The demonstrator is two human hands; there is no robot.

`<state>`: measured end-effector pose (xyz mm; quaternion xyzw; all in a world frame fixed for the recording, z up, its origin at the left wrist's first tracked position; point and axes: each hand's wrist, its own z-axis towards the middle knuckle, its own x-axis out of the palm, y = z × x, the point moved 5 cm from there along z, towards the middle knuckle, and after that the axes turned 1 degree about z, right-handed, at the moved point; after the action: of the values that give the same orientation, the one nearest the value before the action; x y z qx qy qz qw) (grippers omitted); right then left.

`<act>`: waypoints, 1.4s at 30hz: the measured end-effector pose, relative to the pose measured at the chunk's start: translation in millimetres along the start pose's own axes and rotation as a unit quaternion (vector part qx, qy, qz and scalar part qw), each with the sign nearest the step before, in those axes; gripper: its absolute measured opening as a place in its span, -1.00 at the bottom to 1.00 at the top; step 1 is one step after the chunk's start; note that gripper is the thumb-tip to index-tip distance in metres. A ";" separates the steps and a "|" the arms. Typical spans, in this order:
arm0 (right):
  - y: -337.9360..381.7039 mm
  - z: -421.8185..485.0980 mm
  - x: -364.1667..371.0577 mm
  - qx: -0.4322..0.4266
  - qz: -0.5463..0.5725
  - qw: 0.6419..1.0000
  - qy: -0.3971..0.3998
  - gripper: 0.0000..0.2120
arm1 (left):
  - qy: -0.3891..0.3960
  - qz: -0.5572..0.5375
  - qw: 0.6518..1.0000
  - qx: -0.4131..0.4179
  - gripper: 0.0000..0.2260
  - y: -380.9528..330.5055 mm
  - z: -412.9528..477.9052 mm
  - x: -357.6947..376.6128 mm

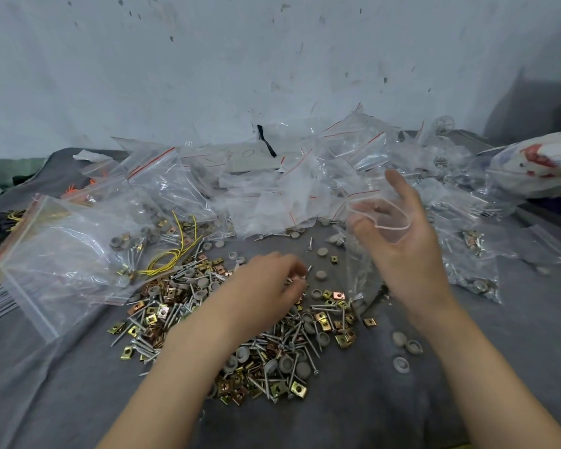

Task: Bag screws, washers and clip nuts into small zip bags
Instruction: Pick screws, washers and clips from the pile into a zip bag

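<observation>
R hand point(405, 254) pinches bag point(361, 273) mouth open, L hand point(269, 280) curled in pile point(272, 351), can't tell what it's got; floppy mouth could fold, so pts miss & scatter on worktop point(402, 403).

One small zip bag point(381, 222) held open. One large zip bag point(55, 254) on the left. Three grey washers point(401, 364) lying apart at right. Beyond counting: screws point(310, 244), clip nuts point(298, 388), heaped bags point(272, 189).

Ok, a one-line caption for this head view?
Right hand holds a small zip bag open while left hand pinches a screw at the hardware pile on grey cloth.
</observation>
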<state>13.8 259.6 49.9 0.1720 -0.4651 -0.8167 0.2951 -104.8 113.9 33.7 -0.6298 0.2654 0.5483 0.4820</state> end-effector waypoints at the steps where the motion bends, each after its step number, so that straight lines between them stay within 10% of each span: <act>1: 0.7 0.8 -3.0 -0.003 0.010 1.000 -0.014 -0.34 | 0.001 0.030 0.999 0.010 -0.73 -4.3 0.4 7.0; 11: 2.5 5.5 -23.1 -0.014 0.017 0.997 -0.070 -0.39 | 0.002 0.123 0.984 0.126 -0.41 -52.2 -4.0 66.1; 23: -1.3 6.6 -27.9 -0.007 0.010 0.998 -0.055 -0.37 | -0.046 0.203 0.977 0.053 -0.77 -32.3 16.1 52.1; 42: -1.4 4.4 -21.5 0.014 0.001 0.999 -0.039 -0.37 | -0.040 -0.254 0.966 -0.014 -0.82 19.0 8.4 6.5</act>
<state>27.4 276.9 51.1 0.1442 -0.4880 -0.8157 0.2753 -123.1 115.2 22.1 -0.6609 0.0690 0.4364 0.6066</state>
